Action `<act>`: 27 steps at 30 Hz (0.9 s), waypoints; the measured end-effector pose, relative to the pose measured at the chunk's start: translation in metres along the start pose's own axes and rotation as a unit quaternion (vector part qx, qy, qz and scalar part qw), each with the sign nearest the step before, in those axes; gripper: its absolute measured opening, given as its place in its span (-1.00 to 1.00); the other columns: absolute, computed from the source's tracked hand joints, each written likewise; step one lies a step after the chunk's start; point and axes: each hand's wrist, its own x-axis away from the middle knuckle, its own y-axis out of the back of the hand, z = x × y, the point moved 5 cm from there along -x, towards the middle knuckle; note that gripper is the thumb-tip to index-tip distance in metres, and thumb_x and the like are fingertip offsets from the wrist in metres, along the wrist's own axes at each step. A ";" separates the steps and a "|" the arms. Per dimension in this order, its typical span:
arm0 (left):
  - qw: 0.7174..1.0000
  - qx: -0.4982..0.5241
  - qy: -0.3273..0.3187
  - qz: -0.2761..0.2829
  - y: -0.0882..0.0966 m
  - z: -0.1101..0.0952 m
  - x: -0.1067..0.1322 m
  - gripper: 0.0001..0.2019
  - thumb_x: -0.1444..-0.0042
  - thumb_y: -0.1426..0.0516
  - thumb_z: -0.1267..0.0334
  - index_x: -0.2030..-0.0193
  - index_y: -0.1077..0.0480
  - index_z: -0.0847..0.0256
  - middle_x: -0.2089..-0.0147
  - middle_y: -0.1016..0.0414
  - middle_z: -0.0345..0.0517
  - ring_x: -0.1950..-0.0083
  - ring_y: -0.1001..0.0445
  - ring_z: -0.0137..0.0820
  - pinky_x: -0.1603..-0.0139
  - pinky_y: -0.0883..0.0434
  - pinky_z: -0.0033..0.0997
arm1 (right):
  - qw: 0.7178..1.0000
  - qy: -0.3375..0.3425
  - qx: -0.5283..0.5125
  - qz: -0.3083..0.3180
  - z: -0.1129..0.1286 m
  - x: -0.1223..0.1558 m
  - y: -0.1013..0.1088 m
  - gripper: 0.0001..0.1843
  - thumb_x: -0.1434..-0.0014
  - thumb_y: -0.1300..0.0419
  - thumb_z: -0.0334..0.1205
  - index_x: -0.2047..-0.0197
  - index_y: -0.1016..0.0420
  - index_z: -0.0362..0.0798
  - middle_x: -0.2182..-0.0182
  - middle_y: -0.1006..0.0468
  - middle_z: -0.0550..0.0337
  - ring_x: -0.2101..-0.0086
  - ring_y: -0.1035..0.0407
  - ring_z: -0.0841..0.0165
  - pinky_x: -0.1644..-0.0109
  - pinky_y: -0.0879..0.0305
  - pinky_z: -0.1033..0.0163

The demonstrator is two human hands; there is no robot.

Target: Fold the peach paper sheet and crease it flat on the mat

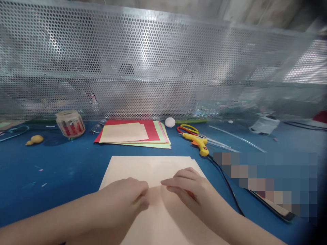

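A large cream sheet of paper [150,166] lies on the blue table [58,170] right in front of me. My left hand [127,199] rests on it with the fingers curled in and the thumb pressed against the sheet near its middle. My right hand [189,189] lies beside it, fingers stretched flat and pointing left along what looks like a fold line. The fingertips of both hands nearly meet. Neither hand lifts the paper.
A stack of coloured paper [135,133] lies behind the sheet. A yellow glue gun [198,142] with a black cord, red-and-yellow scissors [187,129], a white ball [170,121], a jar [70,123] and a perforated metal screen [153,61] stand further back.
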 end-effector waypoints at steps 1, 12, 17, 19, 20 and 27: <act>1.000 -0.011 0.005 -0.001 0.000 0.001 -0.001 -0.74 -0.27 0.04 0.25 0.47 -0.22 0.16 0.43 -0.42 -0.21 0.40 -0.39 -0.34 0.45 -0.19 -0.40 | 1.000 -0.008 0.005 0.002 -0.003 0.000 0.000 -0.66 -0.31 -0.05 -0.32 0.14 -0.67 0.12 0.40 -0.64 0.18 0.32 -0.48 0.26 0.24 -0.39 0.19; 0.958 -0.259 0.018 -0.118 -0.012 0.022 -0.019 -0.86 -0.36 -0.10 0.32 0.21 -0.44 0.28 0.26 -0.48 -0.10 0.20 -0.50 -0.24 0.09 -0.43 -0.08 | 0.994 -0.104 0.032 0.015 -0.023 -0.003 -0.005 -0.57 -0.20 0.02 -0.44 0.20 -0.68 0.01 0.37 -0.66 0.13 0.36 -0.53 0.25 0.31 -0.42 0.20; 0.924 -0.301 -0.182 -0.149 -0.024 -0.006 -0.011 -0.66 -0.27 0.05 0.53 -0.14 -0.34 0.45 -0.20 -0.35 0.45 -0.20 -0.33 0.13 -0.18 -0.19 0.22 | 0.992 -0.121 0.030 0.026 -0.020 -0.003 -0.003 -0.60 -0.22 0.04 -0.41 0.15 -0.63 -0.01 0.23 -0.69 0.08 0.21 -0.56 0.18 0.12 -0.45 0.09; 0.899 -0.291 -0.301 -0.128 -0.029 -0.019 -0.003 -0.71 -0.32 0.00 0.44 -0.14 -0.34 0.30 -0.24 -0.38 0.20 -0.24 -0.32 -0.06 -0.27 -0.16 -0.05 | 0.991 -0.131 0.031 0.026 -0.022 -0.002 -0.004 -0.62 -0.23 0.04 -0.37 0.09 -0.58 -0.03 0.19 -0.68 0.05 0.15 -0.55 0.15 0.06 -0.44 0.04; 0.886 -0.286 -0.345 -0.118 -0.031 -0.024 0.001 -0.74 -0.35 0.00 0.41 -0.12 -0.36 0.21 -0.20 -0.43 0.06 -0.20 -0.35 -0.17 -0.25 -0.20 -0.19 | 0.990 -0.137 0.031 0.027 -0.023 -0.001 -0.005 -0.62 -0.23 0.05 -0.35 0.06 -0.56 -0.04 0.18 -0.68 0.04 0.14 -0.54 0.14 0.06 -0.44 0.02; 0.840 -0.293 -0.434 -0.143 -0.031 -0.025 0.006 -0.68 -0.39 -0.09 0.36 -0.21 -0.28 -0.06 -0.02 -0.49 -0.12 -0.05 -0.42 -0.21 0.09 -0.34 -0.25 | 0.987 -0.153 0.028 0.046 -0.031 0.002 -0.010 -0.65 -0.24 0.04 -0.38 0.09 -0.54 0.00 0.16 -0.65 0.06 0.10 -0.49 0.13 0.05 -0.40 0.01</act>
